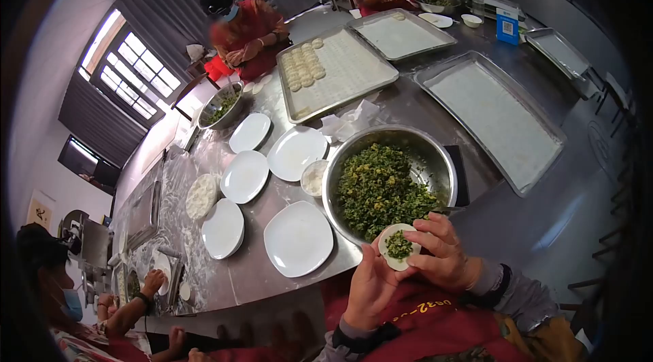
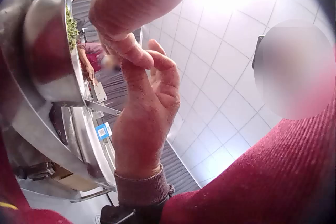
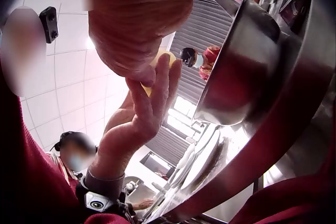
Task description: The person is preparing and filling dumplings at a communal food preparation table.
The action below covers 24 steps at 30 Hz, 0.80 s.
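A round dumpling wrapper (image 1: 384, 248) with chopped green filling (image 1: 398, 245) on it is held up at the near rim of a steel bowl. My left hand (image 1: 371, 288) holds the wrapper from below and the left, thumb at its edge. From the right, my right hand (image 1: 443, 253) pinches the wrapper's other edge between thumb and fingers. In the right wrist view a pale bit of the wrapper (image 3: 167, 56) shows between the hands; the left wrist view hides it behind fingers. The steel bowl (image 1: 445, 158) contains chopped green and yellow filling (image 1: 374, 182). A thin utensil handle (image 1: 447, 210) crosses its rim beside my right fingers.
White plates (image 1: 298, 238) and a small bowl of white flour (image 1: 313, 178) stand left of the steel bowl. Behind it, a tray (image 1: 340, 93) has rows of dumplings (image 1: 303, 66). Another lined tray (image 1: 490, 117) lies right. Several people work around the steel table (image 1: 238, 280).
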{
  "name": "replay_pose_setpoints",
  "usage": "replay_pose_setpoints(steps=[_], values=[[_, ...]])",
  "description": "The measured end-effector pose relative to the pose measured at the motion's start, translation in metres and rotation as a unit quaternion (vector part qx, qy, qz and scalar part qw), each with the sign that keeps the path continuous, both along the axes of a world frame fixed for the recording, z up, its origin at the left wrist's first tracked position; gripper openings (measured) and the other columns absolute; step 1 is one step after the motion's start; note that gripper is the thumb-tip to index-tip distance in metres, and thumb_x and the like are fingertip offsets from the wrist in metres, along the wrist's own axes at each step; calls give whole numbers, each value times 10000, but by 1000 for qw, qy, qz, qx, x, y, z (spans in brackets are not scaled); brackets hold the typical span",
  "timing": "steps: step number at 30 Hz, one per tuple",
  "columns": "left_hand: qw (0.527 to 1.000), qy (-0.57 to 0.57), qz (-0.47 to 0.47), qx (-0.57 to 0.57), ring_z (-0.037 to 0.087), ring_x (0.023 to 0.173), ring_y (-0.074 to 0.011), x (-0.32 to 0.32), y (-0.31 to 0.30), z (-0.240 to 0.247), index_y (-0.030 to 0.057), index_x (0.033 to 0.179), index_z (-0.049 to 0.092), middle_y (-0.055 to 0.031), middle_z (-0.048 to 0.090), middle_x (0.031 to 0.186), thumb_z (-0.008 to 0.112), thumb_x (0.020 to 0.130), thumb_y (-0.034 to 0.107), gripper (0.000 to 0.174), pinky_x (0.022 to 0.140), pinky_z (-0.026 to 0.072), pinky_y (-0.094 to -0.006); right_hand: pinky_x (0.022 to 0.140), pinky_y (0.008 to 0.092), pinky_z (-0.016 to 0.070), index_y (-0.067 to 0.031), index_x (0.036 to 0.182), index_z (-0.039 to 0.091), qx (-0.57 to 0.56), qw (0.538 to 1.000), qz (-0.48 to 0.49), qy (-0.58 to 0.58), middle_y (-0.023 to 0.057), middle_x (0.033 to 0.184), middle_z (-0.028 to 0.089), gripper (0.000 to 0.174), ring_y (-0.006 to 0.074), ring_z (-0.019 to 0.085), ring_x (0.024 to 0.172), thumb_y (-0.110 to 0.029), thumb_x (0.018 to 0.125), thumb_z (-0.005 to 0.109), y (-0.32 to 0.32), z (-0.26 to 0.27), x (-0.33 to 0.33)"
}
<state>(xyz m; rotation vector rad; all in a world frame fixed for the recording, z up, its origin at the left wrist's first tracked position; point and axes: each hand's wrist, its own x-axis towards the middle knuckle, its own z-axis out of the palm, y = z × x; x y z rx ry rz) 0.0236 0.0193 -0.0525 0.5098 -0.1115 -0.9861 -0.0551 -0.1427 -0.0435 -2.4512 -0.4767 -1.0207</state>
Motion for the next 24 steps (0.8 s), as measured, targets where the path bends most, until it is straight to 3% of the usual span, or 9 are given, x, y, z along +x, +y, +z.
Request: replay_pose_setpoints(steps=[3,6,12,15,24], values=[[999,1,-7,-35,512,1137,-248,2,1,-2,16,1360,298,-134,445,1309,388,946,461,615,873,511,-403,987,467,349,-106,816,596,16,1000,5,14,97,1195,543,119,305,469,1167,-107,721,668,-3,2,5],[998,-40,28,33,530,1116,-248,-1,-2,2,12,1356,307,-129,461,1295,461,945,370,567,858,522,-401,974,441,360,-91,771,598,151,983,16,100,103,1163,547,100,315,458,1166,-88,706,673,-5,12,13],[982,-149,45,110,563,1068,-225,-4,-7,-1,-11,1343,330,-141,505,1239,579,862,27,544,808,553,-345,940,413,386,-62,785,583,268,952,37,141,112,1118,556,139,315,472,1143,-48,701,693,-8,7,20],[964,-205,63,157,570,1043,-200,-7,-9,-3,-26,1311,379,-145,507,1229,558,849,-42,495,788,558,-305,925,402,400,-56,789,574,296,944,35,141,110,1111,562,147,309,489,1126,-35,702,690,-5,6,22],[926,-264,101,250,637,824,-181,-11,-11,-10,-41,1204,481,-137,608,1026,540,865,-22,344,681,558,-275,895,370,416,-48,808,575,342,926,5,156,107,1090,566,141,272,512,1090,-33,715,680,-2,-12,25]])
